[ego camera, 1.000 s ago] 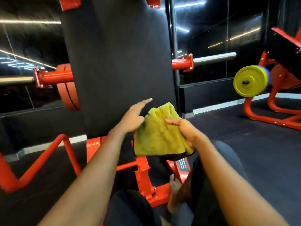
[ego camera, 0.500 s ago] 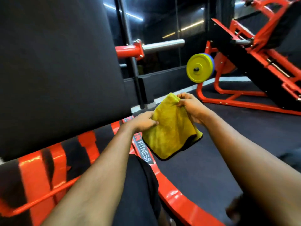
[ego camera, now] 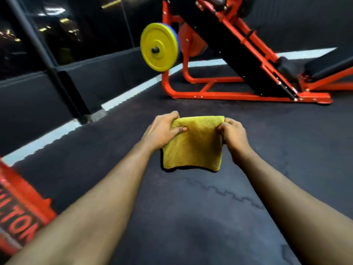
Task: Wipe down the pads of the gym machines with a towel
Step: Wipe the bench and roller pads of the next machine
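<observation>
A folded yellow towel (ego camera: 196,144) hangs in front of me above the dark floor. My left hand (ego camera: 162,131) pinches its upper left corner, thumb on the front. My right hand (ego camera: 232,133) grips the upper right corner. Ahead stands an orange leg-press machine (ego camera: 238,54) with a black pad (ego camera: 328,64) at the far right. The machine with the large black back pad from before is out of sight, only its orange base (ego camera: 21,203) shows at the lower left.
A yellow weight plate (ego camera: 158,47) sits on the leg-press machine's left peg. A dark mirrored wall with a black post (ego camera: 49,60) runs along the left. Black rubber floor tiles (ego camera: 191,217) stretch between me and the machine.
My view has swung right, away from the black back pad toward the leg-press machine. Both hands now hold the towel spread by its top corners, centred in front of me.
</observation>
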